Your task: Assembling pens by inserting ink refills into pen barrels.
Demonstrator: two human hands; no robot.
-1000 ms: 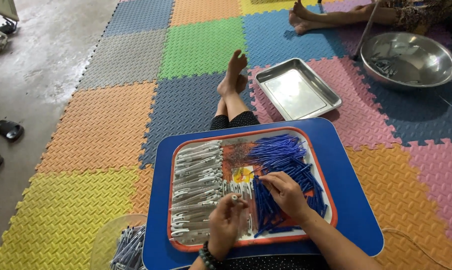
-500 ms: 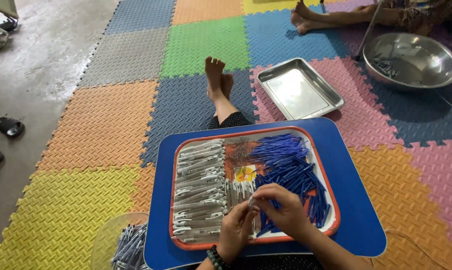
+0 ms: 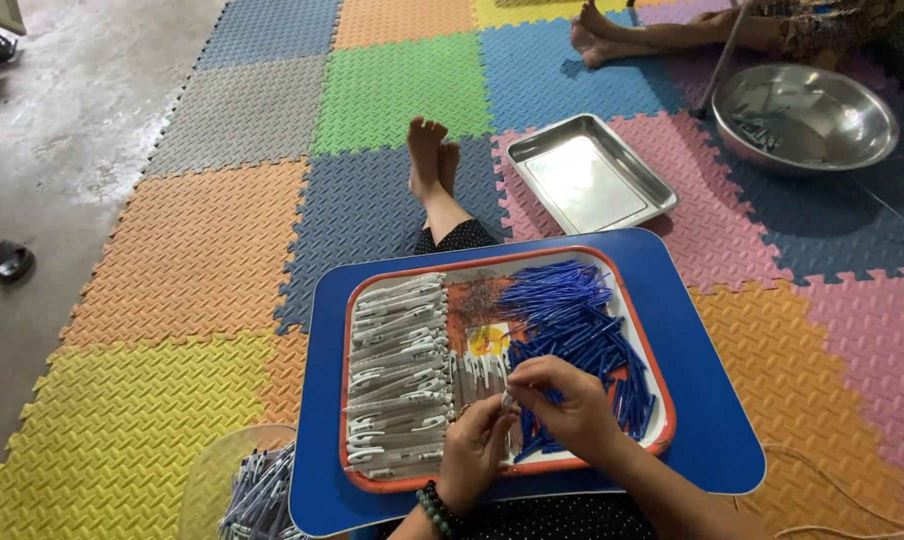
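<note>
Two hands meet over the near edge of an orange-rimmed tray (image 3: pixel 357 300): the left hand (image 3: pixel 475 447) and right hand (image 3: pixel 562 405) both have their fingers pinched together on one small white pen part (image 3: pixel 509 400) held between them. The tray rests on a blue lap worktop (image 3: pixel 692 400), with white pen barrels (image 3: pixel 397 375) stacked on its left side and blue refills (image 3: pixel 572 310) heaped on its right. A steel tray (image 3: pixel 590 185) and steel bowl (image 3: pixel 807 118) lie well apart on the foam floor mats (image 3: pixel 182 270).
</note>
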